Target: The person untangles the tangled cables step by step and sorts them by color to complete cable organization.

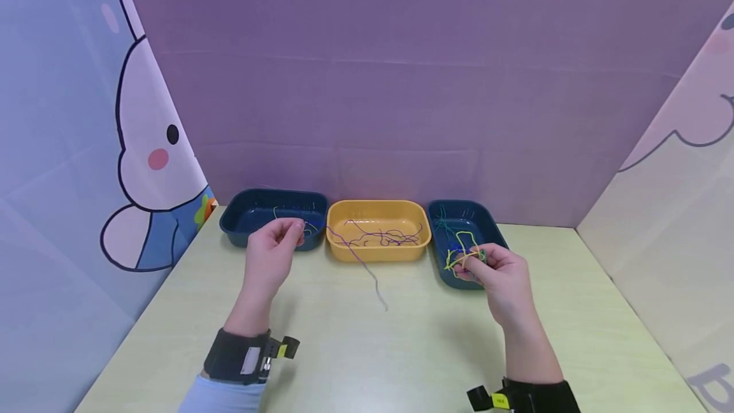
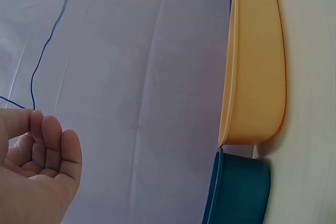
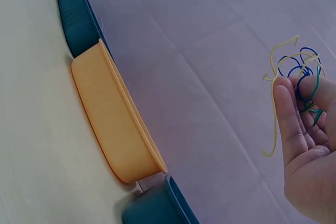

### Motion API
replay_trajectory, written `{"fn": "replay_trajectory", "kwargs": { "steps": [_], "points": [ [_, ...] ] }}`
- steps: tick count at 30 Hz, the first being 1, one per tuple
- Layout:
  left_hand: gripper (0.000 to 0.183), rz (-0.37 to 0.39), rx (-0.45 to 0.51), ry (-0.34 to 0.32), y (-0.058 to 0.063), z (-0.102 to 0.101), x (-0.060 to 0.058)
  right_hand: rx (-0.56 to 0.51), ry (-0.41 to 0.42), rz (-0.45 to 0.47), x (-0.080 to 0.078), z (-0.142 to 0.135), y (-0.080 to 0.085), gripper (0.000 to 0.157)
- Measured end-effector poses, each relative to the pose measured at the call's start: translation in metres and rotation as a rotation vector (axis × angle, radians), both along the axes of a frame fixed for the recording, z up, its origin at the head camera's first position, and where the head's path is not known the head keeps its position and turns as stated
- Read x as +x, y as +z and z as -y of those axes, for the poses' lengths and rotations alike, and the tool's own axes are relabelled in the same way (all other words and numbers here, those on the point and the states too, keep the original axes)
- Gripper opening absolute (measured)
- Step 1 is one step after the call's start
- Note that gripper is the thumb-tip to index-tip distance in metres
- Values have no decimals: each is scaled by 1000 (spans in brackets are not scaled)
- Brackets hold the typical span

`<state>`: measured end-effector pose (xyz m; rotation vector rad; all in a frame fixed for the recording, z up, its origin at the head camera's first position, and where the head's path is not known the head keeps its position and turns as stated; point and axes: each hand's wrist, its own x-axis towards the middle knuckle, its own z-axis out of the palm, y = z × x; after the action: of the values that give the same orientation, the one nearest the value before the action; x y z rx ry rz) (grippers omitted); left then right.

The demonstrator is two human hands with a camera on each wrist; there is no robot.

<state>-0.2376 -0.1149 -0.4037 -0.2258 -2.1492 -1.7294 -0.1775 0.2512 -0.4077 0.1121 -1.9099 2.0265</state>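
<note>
My left hand (image 1: 271,248) pinches one blue-purple string (image 2: 51,38) between thumb and fingertips, in front of the left dark-blue tray. In the head view, the string's loose end trails right, past the yellow tray, and hangs over the table. Above the right dark-blue tray, my right hand (image 1: 503,276) holds a tangled bunch of strings (image 3: 304,62) between thumb and fingers. The bunch mixes yellow, blue and green strands, with a yellow one (image 3: 274,121) dangling loose in the right wrist view.
Side by side along the back stand the left dark-blue tray (image 1: 235,225), yellow tray (image 1: 378,255) and right dark-blue tray (image 1: 440,266). Yellow strands lie in the left, purple strings (image 1: 390,236) in the middle, green ones (image 1: 444,222) in the right. A purple backdrop (image 1: 373,107) rises behind.
</note>
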Motion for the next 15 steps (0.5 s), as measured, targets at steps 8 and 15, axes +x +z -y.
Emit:
{"fn": "replay_trajectory", "kwargs": {
  "steps": [8, 15],
  "points": [
    [30, -3, -7, -21, 0, -2, 1, 2, 5, 5, 0, 2, 0, 11],
    [30, -24, -3, -34, -3, -4, -2, 1, 5, -4, -1, 3, 0, 9]
  ]
}}
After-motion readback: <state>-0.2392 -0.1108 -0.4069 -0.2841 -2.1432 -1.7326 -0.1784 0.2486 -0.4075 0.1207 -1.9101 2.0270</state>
